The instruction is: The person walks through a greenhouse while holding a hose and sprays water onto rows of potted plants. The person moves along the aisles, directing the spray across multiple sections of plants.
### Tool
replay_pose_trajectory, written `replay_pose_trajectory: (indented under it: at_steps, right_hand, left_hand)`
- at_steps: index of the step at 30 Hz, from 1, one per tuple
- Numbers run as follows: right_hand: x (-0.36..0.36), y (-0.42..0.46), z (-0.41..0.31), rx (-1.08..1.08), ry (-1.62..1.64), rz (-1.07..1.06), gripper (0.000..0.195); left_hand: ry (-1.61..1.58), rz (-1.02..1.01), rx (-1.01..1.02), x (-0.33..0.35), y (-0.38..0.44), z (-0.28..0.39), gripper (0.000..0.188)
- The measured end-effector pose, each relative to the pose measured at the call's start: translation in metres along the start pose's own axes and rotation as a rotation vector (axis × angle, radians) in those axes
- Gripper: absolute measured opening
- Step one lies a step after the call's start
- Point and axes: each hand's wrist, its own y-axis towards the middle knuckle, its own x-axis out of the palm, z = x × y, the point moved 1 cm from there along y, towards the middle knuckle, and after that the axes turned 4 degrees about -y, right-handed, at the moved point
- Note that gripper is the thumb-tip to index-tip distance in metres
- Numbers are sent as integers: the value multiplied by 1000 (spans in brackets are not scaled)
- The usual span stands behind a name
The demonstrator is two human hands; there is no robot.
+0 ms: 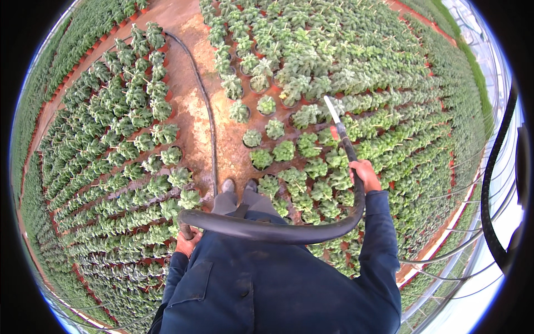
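Note:
A thick black hose (271, 229) loops across the front of my body at the waist. Around its front part, on the right, my right hand (366, 173) is closed. Beyond that hand the hose carries a pale nozzle pipe (332, 109) with a red part (334, 132) beside its base, pointing over potted leafy plants (306, 117). At my left hip, my left hand (188, 241) grips the other part of the hose, where it bends downward. Whether water leaves the pipe, I cannot tell.
Rows of potted plants (137, 112) stand to the left, with denser rows to the right. Between them runs a wet dirt path (233, 142), where my shoes (228, 185) stand. More black hose (204, 96) lies along this path. Greenhouse framing (475, 238) curves at the far right.

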Motion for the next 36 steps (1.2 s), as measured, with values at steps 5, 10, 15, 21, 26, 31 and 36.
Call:
replay_pose_trajectory:
  at_steps: [5, 10, 15, 21, 26, 31, 36]
  right_hand:
    - [5, -8, -9, 0, -26, -68, 12]
    - [15, -20, -26, 1, -117, -117, 10]
    - [25, -21, -34, 7, -167, -175, 13]
    - [38, -16, -32, 38, -204, -265, 13]
    - [56, -2, -20, 64, -206, -314, 13]
    - [80, 1, -23, 77, -228, -382, 12]
    - [117, 11, -30, 81, -186, -460, 12]
  left_hand:
    - [31, 60, 49, 2, -9, 8, 15]
    - [66, 96, 109, 0, -14, 2, 24]
    - [51, 72, 93, 0, -18, 8, 26]
    - [65, -8, 118, -8, -17, -8, 28]
    - [11, 22, 134, -8, -26, -1, 30]
    - [62, 82, 157, -25, -42, -17, 32]
    - [93, 27, 145, -52, -56, -38, 13]
